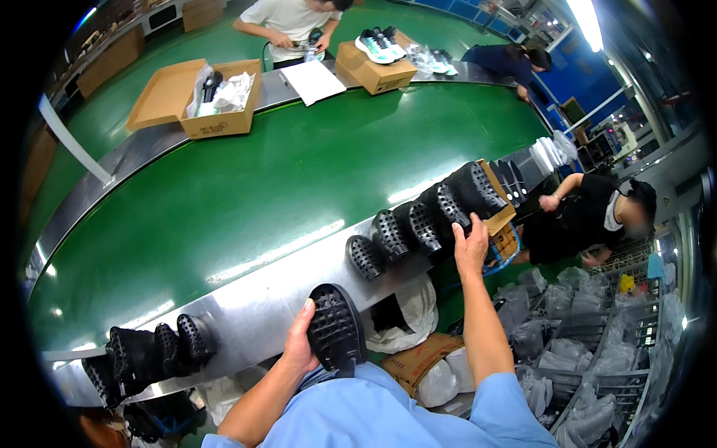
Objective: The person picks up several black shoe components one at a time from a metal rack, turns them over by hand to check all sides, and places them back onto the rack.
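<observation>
My left hand (300, 340) grips a black shoe (336, 325) by its left edge, close to my body. The shoe's dark sole, patterned with raised blocks, faces up toward me. My right hand (471, 246) reaches out to a row of black shoes at the right end of the metal ledge. Its thumb and fingers are apart, at the lower end of one black shoe (452, 205); I cannot tell whether they touch it. Beside that one stand others, among them a smaller black shoe (365, 257) nearest to me, studded soles toward me.
More black shoes (160, 347) stand on the metal ledge (258, 317) at left. Beyond runs a green conveyor belt (261, 187). An open carton (220, 127) and sneakers on a box (377, 69) are across it. A person in black (590, 216) is at right, near racks of bagged items (571, 351).
</observation>
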{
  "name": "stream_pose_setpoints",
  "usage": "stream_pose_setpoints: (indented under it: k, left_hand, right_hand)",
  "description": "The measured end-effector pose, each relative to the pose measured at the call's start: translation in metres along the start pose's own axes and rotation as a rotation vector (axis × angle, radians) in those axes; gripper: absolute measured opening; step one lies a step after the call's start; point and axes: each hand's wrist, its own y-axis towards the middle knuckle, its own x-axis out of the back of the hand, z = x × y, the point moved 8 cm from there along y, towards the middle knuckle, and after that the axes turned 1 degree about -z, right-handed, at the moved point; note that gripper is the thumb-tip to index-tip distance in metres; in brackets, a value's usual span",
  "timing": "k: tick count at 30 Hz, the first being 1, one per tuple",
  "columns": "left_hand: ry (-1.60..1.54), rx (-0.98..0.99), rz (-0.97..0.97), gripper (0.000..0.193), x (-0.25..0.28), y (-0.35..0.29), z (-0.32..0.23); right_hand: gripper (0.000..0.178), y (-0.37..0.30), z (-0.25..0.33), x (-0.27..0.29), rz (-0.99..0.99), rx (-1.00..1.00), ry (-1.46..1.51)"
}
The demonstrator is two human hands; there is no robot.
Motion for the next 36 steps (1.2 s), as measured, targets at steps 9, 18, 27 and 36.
stream_pose_setpoints:
  k: [9, 18, 27, 36]
  left_hand:
    - [-0.011, -0.098, 0.062, 0.041, 0.003, 0.011, -0.008]
    - [0.396, -0.340, 0.037, 0.042, 0.005, 0.020, -0.026]
    - [0.554, -0.454, -0.064, 0.038, 0.008, 0.016, -0.027]
    - [0.827, -0.636, 0.083, 0.031, -0.007, 0.004, -0.037]
  right_hand:
    - [0.052, -0.206, 0.116, -0.025, 1.016, -0.650, 1.039]
    - [0.047, -0.249, 0.151, -0.019, 0.943, -0.735, 1.363]
    - [0.059, -0.234, 0.175, 0.012, 0.838, -0.340, 0.888]
    - [0.078, -0.241, 0.209, 0.012, 0.994, -0.232, 0.997]
